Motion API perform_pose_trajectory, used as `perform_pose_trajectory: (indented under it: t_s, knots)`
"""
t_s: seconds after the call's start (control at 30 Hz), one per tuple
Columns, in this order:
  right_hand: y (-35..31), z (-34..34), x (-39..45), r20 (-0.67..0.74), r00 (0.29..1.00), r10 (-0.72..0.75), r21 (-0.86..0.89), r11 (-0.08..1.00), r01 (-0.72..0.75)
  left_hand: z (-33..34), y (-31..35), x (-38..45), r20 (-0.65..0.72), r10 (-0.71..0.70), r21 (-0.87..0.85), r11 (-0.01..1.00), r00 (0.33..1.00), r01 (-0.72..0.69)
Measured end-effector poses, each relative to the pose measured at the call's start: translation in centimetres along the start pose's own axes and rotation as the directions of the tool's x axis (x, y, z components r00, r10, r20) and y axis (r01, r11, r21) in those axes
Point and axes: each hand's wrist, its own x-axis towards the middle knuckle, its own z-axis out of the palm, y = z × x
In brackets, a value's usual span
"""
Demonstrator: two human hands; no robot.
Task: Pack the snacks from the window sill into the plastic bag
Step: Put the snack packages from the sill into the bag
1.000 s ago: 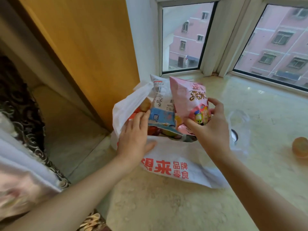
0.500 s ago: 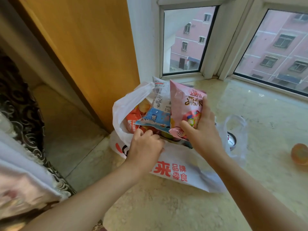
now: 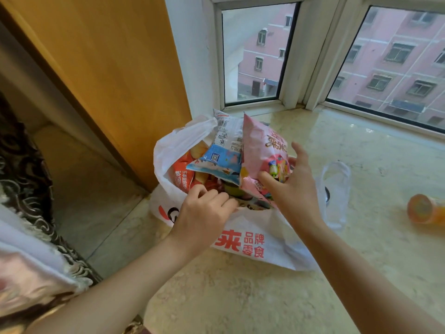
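A white plastic bag (image 3: pixel 252 239) with red lettering stands open on the marble window sill (image 3: pixel 240 297). Several snack packs fill it: a pink snack pack (image 3: pixel 262 150), a blue-and-white pack (image 3: pixel 221 157) and an orange pack (image 3: pixel 183 177). My left hand (image 3: pixel 204 213) pinches the bag's near rim. My right hand (image 3: pixel 296 191) holds the pink pack's lower right edge loosely, thumb in front, index finger lifted. The pink pack stands upright in the bag's mouth. An orange jelly cup (image 3: pixel 423 209) lies on its side on the sill at the far right.
A wooden panel (image 3: pixel 108 68) rises right behind the bag's left side. Window frames (image 3: pixel 301 68) border the sill at the back. The bag's right handle (image 3: pixel 334 189) lies flat on the sill. Patterned fabric (image 3: pixel 24 165) hangs at the left, over a lower floor.
My right hand pushed the pink pack lower into the bag and loosened its fingers. My left hand went from lying flat on the bag to pinching its near rim.
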Motion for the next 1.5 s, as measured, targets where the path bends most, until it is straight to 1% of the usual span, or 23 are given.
perform_pose_trajectory:
  t_s: [0.07, 0.13, 0.23, 0.3, 0.33, 0.4, 0.47, 0.5, 0.53, 0.6, 0.67, 0.73, 0.8, 0.87, 0.93, 0.97, 1.0, 1.07, 1.1, 1.17, 1.27, 1.37, 1.5]
  knots:
    - [0.2, 0.3, -0.5, -0.045, 0.998, -0.033, -0.076, 0.997, 0.030, -1.1, -0.1, -0.6, -0.100, 0.101, -0.027, 0.994, 0.990, -0.104]
    - [0.1, 0.7, -1.5, -0.046, 0.996, -0.081, -0.210, 0.975, 0.070, -2.0, -0.1, -1.0, -0.173, 0.168, -0.018, 0.985, 0.971, -0.173]
    - [-0.1, 1.4, -3.2, 0.061, 0.974, -0.219, -0.395, 0.891, 0.225, -3.0, -0.2, -1.3, -0.248, 0.224, -0.030, 0.971, 0.943, -0.239]
    - [0.5, 1.6, -4.0, 0.147, 0.946, -0.288, -0.433, 0.841, 0.323, -3.3, -0.2, -1.4, -0.261, 0.236, -0.027, 0.967, 0.936, -0.252]
    - [0.7, 1.5, -4.3, 0.168, 0.943, -0.288, -0.423, 0.843, 0.332, -3.2, -0.3, -1.5, -0.256, 0.230, -0.028, 0.969, 0.939, -0.245]
    - [1.1, 1.2, -4.6, 0.117, 0.949, -0.292, -0.387, 0.867, 0.314, -3.0, -0.6, -1.7, -0.225, 0.192, -0.060, 0.976, 0.955, -0.210]
    - [1.4, 0.8, -3.7, 0.024, 0.937, -0.348, -0.393, 0.859, 0.328, -3.1, -0.8, -1.9, -0.171, 0.138, -0.162, 0.973, 0.975, -0.166]
    - [1.5, 0.8, -3.0, 0.029, 0.931, -0.364, -0.401, 0.849, 0.345, -3.3, -0.9, -1.8, -0.150, 0.112, -0.216, 0.966, 0.982, -0.143]
    - [1.6, 0.7, -2.2, 0.082, 0.923, -0.375, -0.410, 0.832, 0.374, -3.5, -1.0, -1.7, -0.142, 0.092, -0.239, 0.963, 0.986, -0.124]
    - [1.9, 0.9, -1.0, 0.226, 0.897, -0.379, -0.478, 0.760, 0.441, -3.3, -1.0, -1.4, -0.109, 0.054, -0.183, 0.980, 0.993, -0.073]
    - [2.6, 1.2, -0.6, 0.309, 0.873, -0.377, -0.564, 0.667, 0.487, -2.4, -0.8, -0.8, -0.021, -0.014, -0.080, 0.997, 1.000, 0.012]
    - [3.5, 1.3, -0.8, 0.358, 0.870, -0.340, -0.591, 0.639, 0.493, -1.7, -0.5, 0.4, 0.101, -0.090, -0.046, 0.994, 0.991, 0.095]
    - [4.5, 1.1, -1.2, 0.364, 0.877, -0.314, -0.553, 0.684, 0.475, -1.4, -0.1, 2.0, 0.280, -0.148, -0.037, 0.986, 0.949, 0.165]
    - [5.1, 0.9, -1.6, 0.300, 0.894, -0.333, -0.497, 0.745, 0.445, -0.6, 0.2, 3.6, 0.463, -0.156, -0.047, 0.979, 0.873, 0.200]
    - [4.5, 1.0, -1.4, 0.108, 0.964, -0.243, -0.357, 0.896, 0.265, -0.3, 0.3, 4.6, 0.501, -0.151, -0.084, 0.972, 0.852, 0.221]
    - [3.8, 1.3, -0.7, -0.007, 0.991, -0.136, -0.223, 0.966, 0.131, -0.3, 0.2, 4.9, 0.488, -0.162, -0.117, 0.961, 0.858, 0.249]
    - [3.2, 1.7, 0.5, -0.081, 0.997, -0.008, -0.072, 0.997, 0.002, -0.3, 0.1, 5.0, 0.483, -0.174, -0.149, 0.950, 0.858, 0.276]
    - [1.7, 2.4, 3.3, -0.077, 0.975, 0.206, 0.167, 0.967, -0.191, -0.3, -0.2, 5.0, 0.511, -0.175, -0.198, 0.929, 0.842, 0.313]
    - [1.1, 2.8, 4.6, -0.040, 0.965, 0.259, 0.240, 0.940, -0.242, -0.3, -0.5, 4.9, 0.535, -0.166, -0.222, 0.919, 0.829, 0.327]
    - [0.4, 3.6, 6.5, 0.038, 0.948, 0.315, 0.342, 0.887, -0.309, -0.5, -0.9, 4.7, 0.578, -0.141, -0.287, 0.887, 0.803, 0.362]
    - [-0.2, 4.7, 8.1, 0.109, 0.914, 0.391, 0.414, 0.818, -0.399, -0.7, -1.2, 4.3, 0.619, -0.109, -0.337, 0.858, 0.778, 0.388]
    - [-0.3, 5.5, 8.8, 0.097, 0.906, 0.413, 0.423, 0.807, -0.413, -0.8, -1.0, 4.0, 0.629, -0.092, -0.350, 0.853, 0.772, 0.386]
    - [-0.4, 5.4, 7.6, 0.044, 0.950, 0.310, 0.519, 0.805, -0.287, -0.8, -0.8, 3.7, 0.635, -0.094, -0.357, 0.844, 0.767, 0.399]
